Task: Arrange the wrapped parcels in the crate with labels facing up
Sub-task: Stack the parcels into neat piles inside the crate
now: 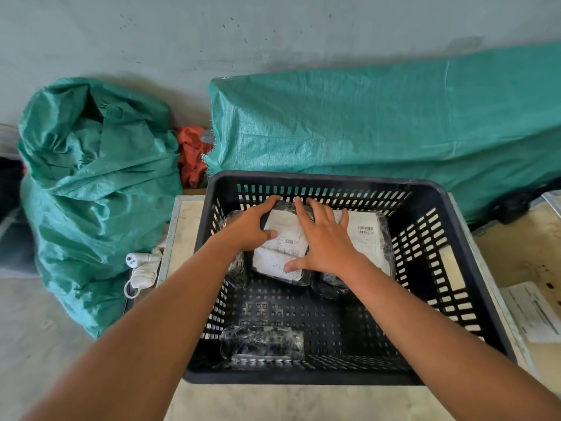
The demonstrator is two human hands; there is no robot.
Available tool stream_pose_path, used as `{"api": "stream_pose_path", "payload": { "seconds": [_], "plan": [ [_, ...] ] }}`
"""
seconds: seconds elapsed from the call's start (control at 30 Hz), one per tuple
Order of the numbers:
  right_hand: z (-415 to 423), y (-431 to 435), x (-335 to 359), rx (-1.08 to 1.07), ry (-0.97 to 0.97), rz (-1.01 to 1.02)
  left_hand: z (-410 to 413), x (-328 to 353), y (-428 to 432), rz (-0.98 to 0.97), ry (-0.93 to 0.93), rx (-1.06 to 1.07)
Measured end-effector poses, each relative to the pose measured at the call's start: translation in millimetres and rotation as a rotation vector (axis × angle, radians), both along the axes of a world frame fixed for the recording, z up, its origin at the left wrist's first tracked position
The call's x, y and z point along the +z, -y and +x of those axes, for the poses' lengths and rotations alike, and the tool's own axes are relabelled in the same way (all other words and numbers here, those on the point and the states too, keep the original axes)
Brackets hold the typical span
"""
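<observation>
Both hands [252, 226] [326, 238] press label-up parcel [280, 253], long axis front-to-back.

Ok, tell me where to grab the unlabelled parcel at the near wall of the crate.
Grip the parcel across its short ends, coming from above. It lies flat and long along the crate's near wall, with no label showing, so it probably needs turning.

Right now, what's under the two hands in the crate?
A wrapped parcel with its white label up; both hands, left and right, rest on it. More parcels lie beside it. What is beneath it in the crate is covered.
</observation>
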State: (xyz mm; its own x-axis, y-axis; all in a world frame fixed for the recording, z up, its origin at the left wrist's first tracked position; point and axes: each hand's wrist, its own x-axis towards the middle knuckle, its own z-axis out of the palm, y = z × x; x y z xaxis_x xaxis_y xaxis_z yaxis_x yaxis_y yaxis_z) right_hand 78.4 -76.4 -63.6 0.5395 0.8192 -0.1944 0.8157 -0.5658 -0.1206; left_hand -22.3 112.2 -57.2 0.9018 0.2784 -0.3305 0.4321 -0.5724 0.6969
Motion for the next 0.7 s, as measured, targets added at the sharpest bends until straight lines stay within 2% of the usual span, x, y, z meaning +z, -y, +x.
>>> {"api": "stream_pose_path", "payload": {
  "seconds": [0.1,0.23,0.4,0.6,0.7],
  "plan": [
    [2.3,-8.3,1.7,-0.009,0.055,-0.033,4.0,0.2,-1.4,0.048,-0.042,-0.006],
    [23.6,-26.0,11.4,0.055,0.067,0.036,8.5,1.6,-2.6,0.16,-0.138,-0.038],
    [22.0,-46.0,4.4,0.12,-0.07,-0.094,9.6,-5.4,12.1,0.593,-0.329,-0.089],
    [17.9,-55.3,-13.1,0.083,-0.106,-0.163,-9.7,-29.3,49.3,1.021,-0.55,-0.349],
    [16.4,-59.1,-13.7,0.076,-0.102,-0.209,-21.7,-49.0,59.4,1.154,-0.672,-0.542]
  ]
}}
